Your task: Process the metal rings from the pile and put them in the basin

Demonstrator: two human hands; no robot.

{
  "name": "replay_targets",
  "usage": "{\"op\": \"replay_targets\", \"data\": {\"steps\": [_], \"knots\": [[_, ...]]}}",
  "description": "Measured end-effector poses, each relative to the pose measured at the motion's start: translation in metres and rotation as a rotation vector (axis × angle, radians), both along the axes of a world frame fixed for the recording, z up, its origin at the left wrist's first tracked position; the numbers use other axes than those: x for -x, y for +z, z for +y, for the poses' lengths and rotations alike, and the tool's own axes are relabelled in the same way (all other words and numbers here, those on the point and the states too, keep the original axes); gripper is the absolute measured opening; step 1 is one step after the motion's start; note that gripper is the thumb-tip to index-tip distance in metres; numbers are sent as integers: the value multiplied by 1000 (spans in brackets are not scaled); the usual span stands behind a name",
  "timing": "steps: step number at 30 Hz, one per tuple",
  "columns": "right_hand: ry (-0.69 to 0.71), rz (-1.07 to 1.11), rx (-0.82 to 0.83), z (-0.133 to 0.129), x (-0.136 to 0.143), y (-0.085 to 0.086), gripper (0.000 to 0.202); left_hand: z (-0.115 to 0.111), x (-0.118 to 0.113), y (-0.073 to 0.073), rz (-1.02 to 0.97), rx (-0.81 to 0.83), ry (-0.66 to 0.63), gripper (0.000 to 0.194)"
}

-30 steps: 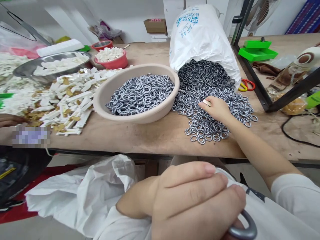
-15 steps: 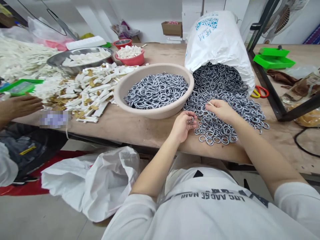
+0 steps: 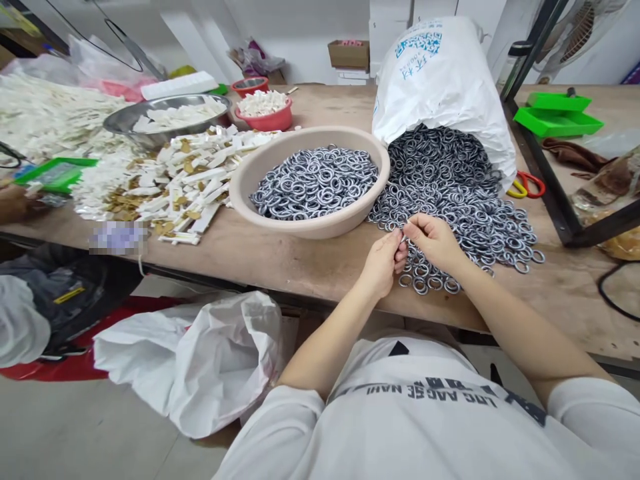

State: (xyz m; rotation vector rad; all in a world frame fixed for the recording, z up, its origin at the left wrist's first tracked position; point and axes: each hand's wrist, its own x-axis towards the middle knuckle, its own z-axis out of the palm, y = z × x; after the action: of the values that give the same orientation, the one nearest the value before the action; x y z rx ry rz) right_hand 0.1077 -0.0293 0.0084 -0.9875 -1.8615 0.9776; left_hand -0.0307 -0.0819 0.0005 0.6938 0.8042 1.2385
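My left hand and my right hand meet fingertip to fingertip at the near left edge of a heap of grey metallic rings. The left fingers are closed around a ring, which half a second ago showed between them and is now mostly hidden. Pinched in the right hand is a thin whitish stick-like piece, of which only a bit shows. Left of the hands stands a beige basin filled with similar rings. Behind the heap, a white sack lies on its side, its mouth spilling rings.
White and tan strips are piled on the table at left, beside a steel bowl and a red bowl. A co-worker's hand is at far left. Scissors lie by a black metal frame.
My two hands have come together; the right moved left and down, the left slightly right. The co-worker's hand has drawn back left. The view has shifted a little.
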Motion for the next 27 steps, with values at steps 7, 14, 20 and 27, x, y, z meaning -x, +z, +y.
{"op": "replay_targets", "data": {"steps": [7,14,20,27], "knots": [[-4,-301,-319,-18,0,11,41,-7,2,3,-172,72,75,46],[-20,-439,-402,-24,1,11,43,-10,2,7,-195,115,75,46],[-166,-426,-291,-3,-5,2,49,-22,-1,7,-206,44,-36,42],[-368,-570,-187,41,-12,-3,47,-29,18,-9,-156,72,74,31]]}}
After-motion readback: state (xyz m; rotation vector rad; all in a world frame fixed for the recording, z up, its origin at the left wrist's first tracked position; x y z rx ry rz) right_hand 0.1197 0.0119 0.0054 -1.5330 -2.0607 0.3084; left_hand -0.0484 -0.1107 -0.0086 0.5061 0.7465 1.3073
